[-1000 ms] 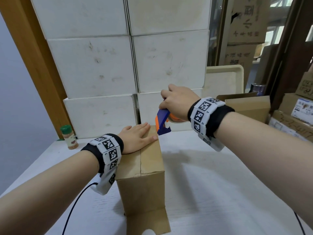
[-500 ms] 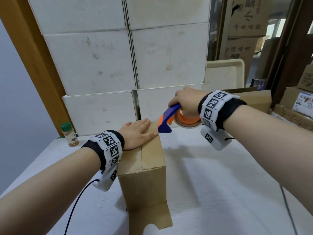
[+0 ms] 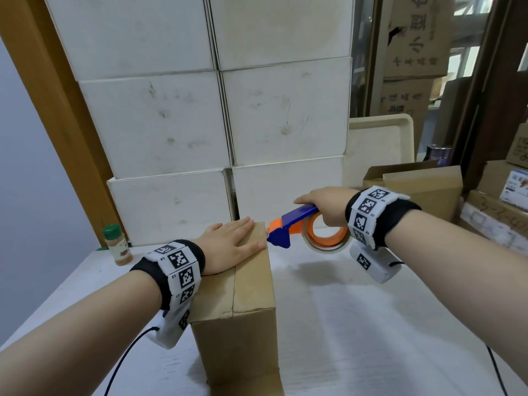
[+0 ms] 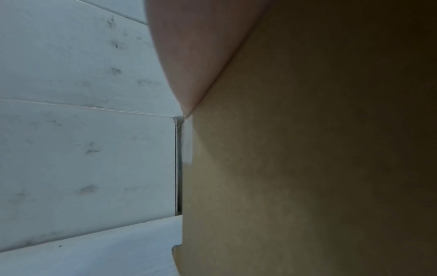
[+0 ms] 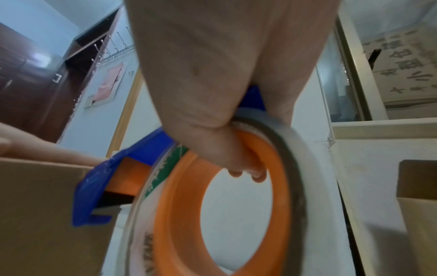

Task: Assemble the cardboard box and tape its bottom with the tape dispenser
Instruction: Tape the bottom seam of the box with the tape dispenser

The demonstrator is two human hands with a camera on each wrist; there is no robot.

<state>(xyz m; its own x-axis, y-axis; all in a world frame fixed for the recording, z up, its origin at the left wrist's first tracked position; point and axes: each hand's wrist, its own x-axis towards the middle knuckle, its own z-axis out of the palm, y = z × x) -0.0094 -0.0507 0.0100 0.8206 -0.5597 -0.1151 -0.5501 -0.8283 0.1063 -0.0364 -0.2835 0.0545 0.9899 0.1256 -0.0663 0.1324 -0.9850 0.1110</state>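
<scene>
A brown cardboard box (image 3: 243, 318) stands on the white table (image 3: 357, 324) with its closed flaps facing up and a seam running down the middle. My left hand (image 3: 228, 247) lies flat on the far part of those flaps, fingers straight. My right hand (image 3: 325, 207) grips a blue and orange tape dispenser (image 3: 303, 227) holding a roll of clear tape. The dispenser's blue nose sits at the box's far right top edge, close to my left fingertips. In the right wrist view my fingers curl through the orange core of the tape dispenser (image 5: 212, 186) beside the box (image 5: 47, 214). The left wrist view is filled by the box wall (image 4: 307, 168).
Stacked white boxes (image 3: 223, 124) form a wall just behind the box. A small spice jar with a green cap (image 3: 117, 244) stands at the back left. Open brown cartons (image 3: 423, 184) and a cream tray (image 3: 380, 144) crowd the back right. A black cable (image 3: 125, 358) trails from my left wrist.
My right hand has swung the tape dispenser down and to the right, from nose-down above the box's far end to nearly level at its far right top edge. My left hand stays flat on the flaps.
</scene>
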